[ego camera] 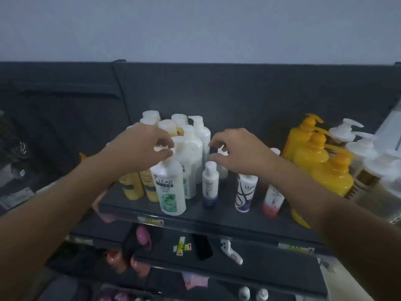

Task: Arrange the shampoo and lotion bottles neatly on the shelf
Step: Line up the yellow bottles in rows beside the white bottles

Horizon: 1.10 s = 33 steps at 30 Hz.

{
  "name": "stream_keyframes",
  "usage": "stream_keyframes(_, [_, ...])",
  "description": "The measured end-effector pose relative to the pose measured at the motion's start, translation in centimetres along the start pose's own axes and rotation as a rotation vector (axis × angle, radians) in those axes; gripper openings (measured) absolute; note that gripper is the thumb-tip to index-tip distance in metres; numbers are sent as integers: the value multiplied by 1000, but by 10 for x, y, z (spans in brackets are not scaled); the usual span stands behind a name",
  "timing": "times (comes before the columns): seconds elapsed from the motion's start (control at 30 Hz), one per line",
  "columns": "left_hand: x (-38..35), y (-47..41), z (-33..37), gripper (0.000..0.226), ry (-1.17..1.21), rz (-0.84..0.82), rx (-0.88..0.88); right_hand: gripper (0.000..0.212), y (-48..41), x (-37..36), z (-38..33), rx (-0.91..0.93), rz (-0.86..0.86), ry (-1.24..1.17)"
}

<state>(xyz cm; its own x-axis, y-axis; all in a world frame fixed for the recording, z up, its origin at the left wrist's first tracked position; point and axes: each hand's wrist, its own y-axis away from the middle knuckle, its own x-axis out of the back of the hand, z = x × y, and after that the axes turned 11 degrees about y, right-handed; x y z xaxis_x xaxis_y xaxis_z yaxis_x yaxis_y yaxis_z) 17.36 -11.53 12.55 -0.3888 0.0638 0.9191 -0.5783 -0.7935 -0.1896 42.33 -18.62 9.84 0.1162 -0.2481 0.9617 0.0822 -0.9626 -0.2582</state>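
Left hand (138, 148), pinch on bottle cap (163, 150)

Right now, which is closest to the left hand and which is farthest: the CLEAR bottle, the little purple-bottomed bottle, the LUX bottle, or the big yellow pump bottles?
1. CLEAR bottle: the left hand grips its cap, front row.
2. little purple-bottomed bottle: just to the right of it.
3. LUX bottle: further right, front row.
4. big yellow pump bottles: far right end.
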Motion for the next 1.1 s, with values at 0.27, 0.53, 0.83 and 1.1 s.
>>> stream_keyframes(0.27, [39, 10, -84, 32, -68, -10, 8, 35, -52, 6, -90, 67, 18, -22])
stream_keyframes(0.53, [39, -4, -153, 53, -124, -147, -72, 43, -100, -18, -144, 3, -42, 27])
stream_keyframes(0.83, [23, -24, -185, 65, -63, -257, -65, 56, -125, -48, -150, -23, -197, 117])
stream_keyframes(1.1, [20, -32, -193, 65, 17, -230, -58, 59, -133, -63, -161, -73, -198, 94])
